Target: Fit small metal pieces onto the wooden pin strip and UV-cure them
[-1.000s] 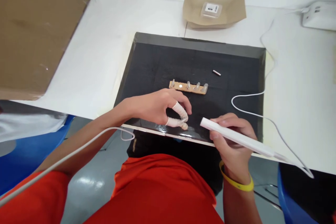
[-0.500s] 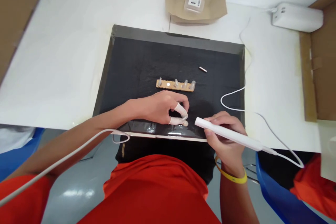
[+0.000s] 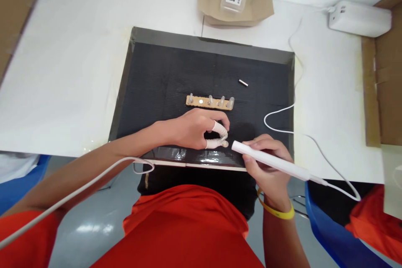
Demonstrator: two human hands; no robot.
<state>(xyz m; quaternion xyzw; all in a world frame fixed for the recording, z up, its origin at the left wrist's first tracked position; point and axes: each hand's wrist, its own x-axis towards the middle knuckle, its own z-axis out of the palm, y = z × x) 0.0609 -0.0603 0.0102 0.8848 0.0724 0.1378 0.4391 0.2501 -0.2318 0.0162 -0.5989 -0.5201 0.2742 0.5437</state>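
My left hand (image 3: pixel 201 127), with white finger cots on the thumb and index finger, pinches a small translucent piece with a round end (image 3: pixel 225 144) over the near part of the black mat (image 3: pixel 176 67). In my right hand (image 3: pixel 270 159) lies a white pen-shaped tool with a cord (image 3: pixel 270 160). Its blunt tip points left, a short gap away from the pinched piece. Just beyond my left hand, a tan strip (image 3: pixel 205 101) bears several clear upright caps (image 3: pixel 230 102) and a white round spot. A short metallic rod (image 3: pixel 243 83) rests farther back on the mat.
A brown paper tray (image 3: pixel 207 4) with a clear plastic box (image 3: pixel 233 1) stands at the back. A white box-shaped device (image 3: pixel 359 19) sits back right. A thin white cable (image 3: pixel 276 113) loops over the mat's right edge; a thicker cable (image 3: pixel 94 180) crosses my left arm.
My left hand has shifted slightly right with the small piece, narrowing the gap to the tool's tip. The right hand has barely moved.
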